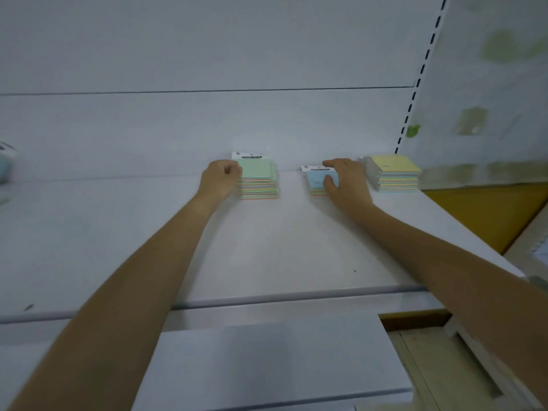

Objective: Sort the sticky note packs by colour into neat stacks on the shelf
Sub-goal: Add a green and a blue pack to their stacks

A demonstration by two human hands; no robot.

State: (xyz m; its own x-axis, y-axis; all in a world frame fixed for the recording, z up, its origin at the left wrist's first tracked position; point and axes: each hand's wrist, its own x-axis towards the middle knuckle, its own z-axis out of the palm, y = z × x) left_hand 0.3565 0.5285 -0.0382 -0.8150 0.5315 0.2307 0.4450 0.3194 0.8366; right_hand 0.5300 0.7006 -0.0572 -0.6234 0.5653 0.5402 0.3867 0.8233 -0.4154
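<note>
Sticky note packs handled at the back of a white shelf.

The green-topped stack is touched on its left side by the curled left hand; the low blue-topped stack is pinched by the right hand. A yellow-topped stack is seen just right.

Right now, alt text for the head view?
Two bare hands reach to the back of a white shelf: the left hand rests against a tall green-topped stack of sticky note packs, the right hand lies on a short blue-topped stack. A yellow-topped stack stands further right.
</note>
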